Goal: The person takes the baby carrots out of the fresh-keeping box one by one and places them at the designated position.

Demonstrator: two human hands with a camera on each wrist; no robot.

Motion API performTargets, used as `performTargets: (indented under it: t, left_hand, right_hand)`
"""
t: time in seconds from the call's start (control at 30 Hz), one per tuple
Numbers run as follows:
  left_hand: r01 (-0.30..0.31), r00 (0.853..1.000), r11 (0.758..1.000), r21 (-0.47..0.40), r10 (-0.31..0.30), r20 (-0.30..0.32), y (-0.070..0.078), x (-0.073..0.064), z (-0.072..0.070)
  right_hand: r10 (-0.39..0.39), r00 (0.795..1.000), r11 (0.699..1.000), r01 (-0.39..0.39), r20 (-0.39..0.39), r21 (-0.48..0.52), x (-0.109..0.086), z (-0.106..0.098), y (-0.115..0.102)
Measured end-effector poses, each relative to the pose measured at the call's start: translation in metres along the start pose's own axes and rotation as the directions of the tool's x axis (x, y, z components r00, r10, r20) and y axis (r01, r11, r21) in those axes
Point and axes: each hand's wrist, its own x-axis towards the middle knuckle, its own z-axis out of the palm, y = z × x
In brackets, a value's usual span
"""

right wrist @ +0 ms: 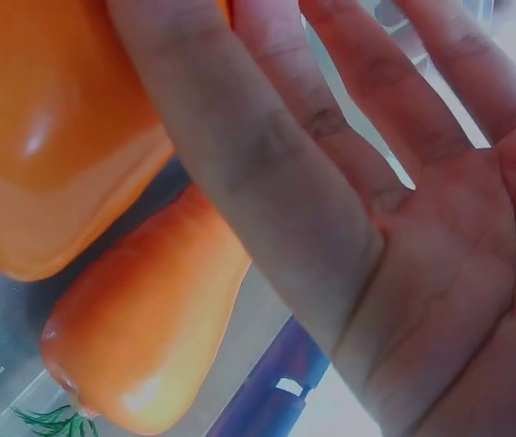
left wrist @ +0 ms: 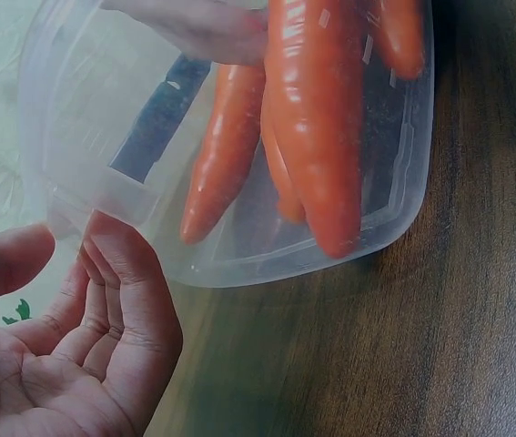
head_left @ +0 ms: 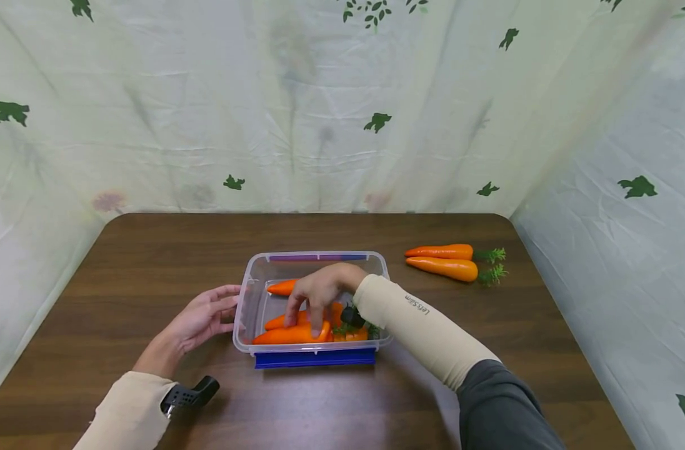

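A clear plastic container (head_left: 247, 275) with blue latch strips holds several orange carrots (head_left: 293, 336) with green tops. My right hand (head_left: 322, 289) reaches into it from the right. Its thumb and fingers are on the front carrot, and the left wrist view shows fingertips against a large carrot (left wrist: 308, 118). In the right wrist view the fingers stretch across a carrot (right wrist: 48, 127); their tips are out of frame. My left hand (head_left: 204, 315) is at the container's left wall, its loosely bent fingers touching or almost touching the plastic (left wrist: 116, 196).
Two more carrots, one farther back (head_left: 440, 252) and one nearer (head_left: 444, 269), lie side by side on the wooden table (head_left: 174, 250), right of the container. A pale leaf-patterned curtain (head_left: 320, 156) surrounds the table's back and sides. A blue latch (head_left: 314, 358) hangs at the container's front.
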Motion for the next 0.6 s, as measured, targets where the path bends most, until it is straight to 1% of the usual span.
performTargets:
  t: [0.2,0.3,0.5,0.6]
  left_hand:
    - [0.003,1.000,1.000,0.002,-0.003,0.004,0.0003,0.0003,-0.0001]
    - [0.007,1.000,1.000,0.009,-0.007,0.001,0.0008,0.0004,0.0005]
    - [0.012,1.000,1.000,0.021,-0.012,-0.008,0.0010,0.0002,0.0006]
    - [0.010,1.000,1.000,0.020,-0.010,-0.008,0.0009,0.0006,0.0006]
  right_hand:
    - [0.057,0.998,0.998,-0.058,0.027,0.013,0.0008,0.0010,-0.0021]
    - [0.070,0.997,0.997,-0.071,0.044,0.010,0.0000,0.0010,-0.0034]
    - [0.036,0.997,0.999,-0.035,0.068,-0.024,0.0019,0.0015,-0.0029]
    - [0.025,0.997,1.000,-0.024,0.070,-0.015,0.0028,0.0015,-0.0020]
